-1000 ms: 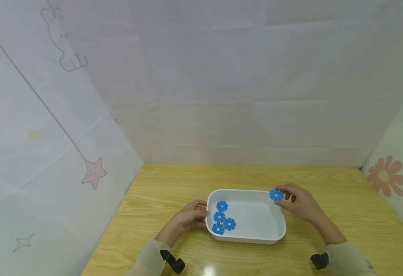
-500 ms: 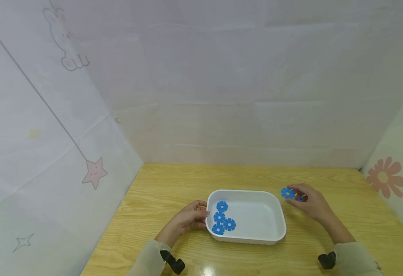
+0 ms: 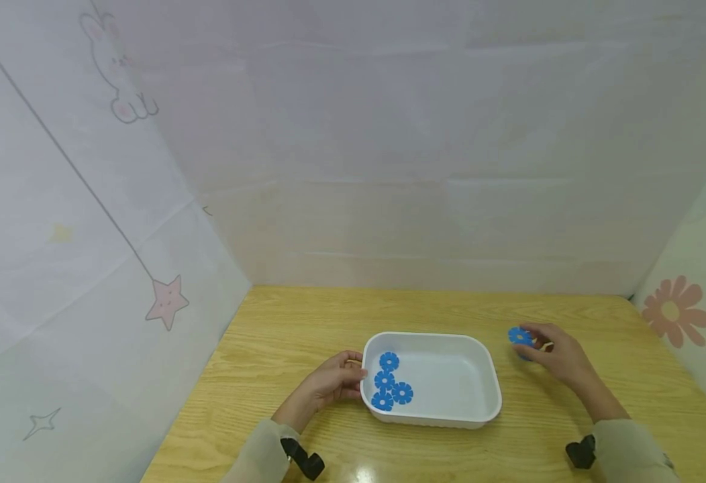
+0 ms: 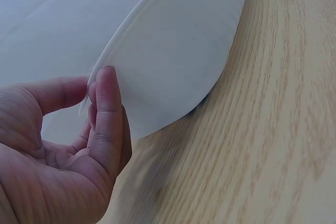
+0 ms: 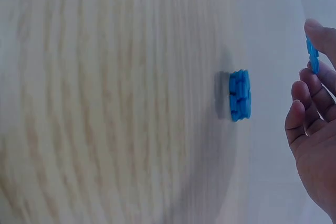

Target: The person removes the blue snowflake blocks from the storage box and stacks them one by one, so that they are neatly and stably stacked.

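My left hand [image 3: 331, 381] holds the left end of a white plastic tray [image 3: 449, 386]. In the left wrist view its thumb lies inside the rim and its fingers outside. Several blue flower-shaped discs [image 3: 395, 389] lie at the tray's left side. To the right of the tray, my right hand [image 3: 561, 361] pinches a blue flower-shaped disc [image 3: 513, 336] between thumb and fingers, raised above the table. Under that hand a short stack of similar blue discs [image 5: 240, 96] sits on the tabletop, mostly hidden by the hand in the head view.
The wooden table [image 3: 305, 322] carries the tray near its middle front. A pale cloth wall [image 3: 437, 221] closes off the back, with printed cloth along the left and right sides. A black wrist strap [image 3: 301, 459] is on the left sleeve.
The right hand has moved right, away from the tray's far right corner, with the blue disc still pinched in it. The left hand, tray and discs inside have stayed in place.
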Available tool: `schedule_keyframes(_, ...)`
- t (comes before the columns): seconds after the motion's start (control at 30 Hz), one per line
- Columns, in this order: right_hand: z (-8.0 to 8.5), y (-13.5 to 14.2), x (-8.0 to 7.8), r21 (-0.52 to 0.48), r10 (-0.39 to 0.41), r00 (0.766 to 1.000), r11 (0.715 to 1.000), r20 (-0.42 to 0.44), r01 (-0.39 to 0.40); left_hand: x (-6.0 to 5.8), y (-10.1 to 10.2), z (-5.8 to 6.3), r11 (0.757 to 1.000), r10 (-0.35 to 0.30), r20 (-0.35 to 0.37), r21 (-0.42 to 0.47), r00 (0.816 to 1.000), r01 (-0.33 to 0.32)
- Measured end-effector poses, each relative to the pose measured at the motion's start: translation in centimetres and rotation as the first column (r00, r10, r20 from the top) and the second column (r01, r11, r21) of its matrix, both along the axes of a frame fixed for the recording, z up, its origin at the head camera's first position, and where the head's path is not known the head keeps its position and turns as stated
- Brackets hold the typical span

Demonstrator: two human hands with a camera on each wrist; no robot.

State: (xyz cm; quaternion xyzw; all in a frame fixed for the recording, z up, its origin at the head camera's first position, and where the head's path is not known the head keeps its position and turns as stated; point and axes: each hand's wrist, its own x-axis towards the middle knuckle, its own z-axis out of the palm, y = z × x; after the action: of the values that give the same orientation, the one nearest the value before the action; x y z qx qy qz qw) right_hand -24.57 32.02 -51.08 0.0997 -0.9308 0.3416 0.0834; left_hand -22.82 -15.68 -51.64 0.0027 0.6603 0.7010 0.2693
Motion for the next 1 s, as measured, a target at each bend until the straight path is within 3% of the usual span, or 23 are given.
schedule_keyframes(1.0,-2.8,2.8,-1.4,0.036,-0.034,0.982,0.999,0.186,0.028,0.1,0.1,0.2,1.000,0.004,0.009,-0.007,1.000,-0.004)
